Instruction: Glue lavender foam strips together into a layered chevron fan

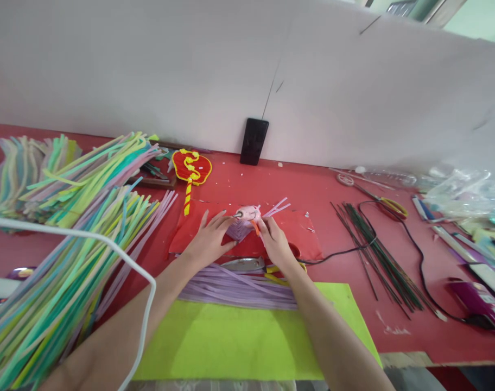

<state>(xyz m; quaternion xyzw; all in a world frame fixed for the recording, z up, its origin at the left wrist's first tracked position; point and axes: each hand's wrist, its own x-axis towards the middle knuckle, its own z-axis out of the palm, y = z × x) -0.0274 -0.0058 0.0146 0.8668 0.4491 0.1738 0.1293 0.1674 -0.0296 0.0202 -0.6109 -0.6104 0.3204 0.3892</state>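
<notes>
Right at the middle of the table, your small pink and lilac craft piece (246, 217) sits on a red felt sheet (300, 233), with thin lilac strands fanning out from it to the upper right. Your left hand (209, 241) lies flat and open, fingers spread, its fingertips resting against the left side of the piece. Your right hand (275, 241) has its fingers curled, pinching the right edge of the piece, where a small orange bit shows.

Just below your hands lies a shiny metal blade (244, 264), and under it a bundle of lilac pipe cleaners (239, 289) stretches across the top edge of a lime green sheet (239, 336).

To your left, a large heap of pastel pipe cleaners (68, 244) covers the table (312, 184), and a white cable (121, 255) arcs over it. Beyond the felt sits a red and yellow ornament (191, 168), and a black phone (253, 141) leans on the white wall. To your right lie dark green wires (378, 255), a black cord (414, 255) and yellow-handled scissors (384, 203).
</notes>
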